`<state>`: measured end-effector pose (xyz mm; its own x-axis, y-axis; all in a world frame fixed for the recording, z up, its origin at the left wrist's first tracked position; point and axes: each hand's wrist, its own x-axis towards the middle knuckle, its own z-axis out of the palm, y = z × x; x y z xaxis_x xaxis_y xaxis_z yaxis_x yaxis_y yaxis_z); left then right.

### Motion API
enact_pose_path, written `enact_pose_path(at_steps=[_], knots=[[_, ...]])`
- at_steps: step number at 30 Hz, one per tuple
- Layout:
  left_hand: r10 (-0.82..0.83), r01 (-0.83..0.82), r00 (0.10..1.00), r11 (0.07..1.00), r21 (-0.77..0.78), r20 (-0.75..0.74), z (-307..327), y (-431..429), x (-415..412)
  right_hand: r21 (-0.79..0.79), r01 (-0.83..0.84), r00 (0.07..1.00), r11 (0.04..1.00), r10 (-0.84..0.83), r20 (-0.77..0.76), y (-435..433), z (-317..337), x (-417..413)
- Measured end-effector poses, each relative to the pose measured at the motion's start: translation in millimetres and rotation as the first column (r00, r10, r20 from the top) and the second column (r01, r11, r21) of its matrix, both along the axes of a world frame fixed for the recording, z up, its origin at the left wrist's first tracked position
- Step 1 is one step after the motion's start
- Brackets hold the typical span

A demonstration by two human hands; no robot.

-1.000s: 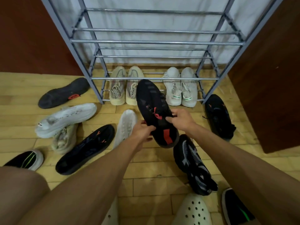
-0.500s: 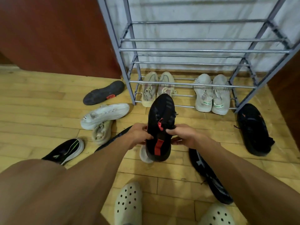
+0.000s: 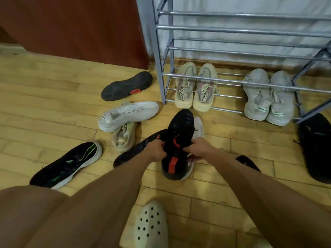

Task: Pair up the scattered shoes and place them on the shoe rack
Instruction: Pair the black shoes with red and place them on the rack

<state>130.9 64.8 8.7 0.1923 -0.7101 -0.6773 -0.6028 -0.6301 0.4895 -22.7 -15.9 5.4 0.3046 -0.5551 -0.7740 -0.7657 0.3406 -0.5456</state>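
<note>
Head view: both hands grip one black shoe with red accents, now lower and nearer the floor than a second ago.

Left hand (image 3: 156, 152) and right hand (image 3: 198, 150) clasp the black shoe (image 3: 179, 140) by its collar, toe toward the shoe rack (image 3: 250, 85). Its likely mate, a sole-up black shoe (image 3: 126, 86), lies off the rack's left front corner; pairing probably comes next.

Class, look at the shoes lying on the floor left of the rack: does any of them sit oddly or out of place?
Yes. The black shoe nearest the rack's left leg lies flipped, its sole with a red patch facing up. Just below it, a white sneaker rests across a cream shoe, stacked rather than paired.
</note>
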Motion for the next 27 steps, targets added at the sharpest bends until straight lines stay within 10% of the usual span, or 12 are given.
enact_pose_path(at_steps=[6,14,27], knots=[[0.028,-0.025,0.999,0.997,0.079,-0.044,3.4,-24.5,25.8,-0.350,-0.339,0.920,0.873,0.231,-0.316,-20.8,10.1,21.3],[-0.474,0.483,0.776,0.871,0.091,0.416,48.8,-94.4,108.8,-0.531,-0.302,0.944,0.792,0.324,-0.053,-53.9,21.8,82.1],[0.113,0.007,0.820,0.978,-0.207,0.561,-46.3,-149.2,210.0,-0.443,-0.291,0.919,0.848,0.376,0.117,-118.7,-32.5,225.1]])
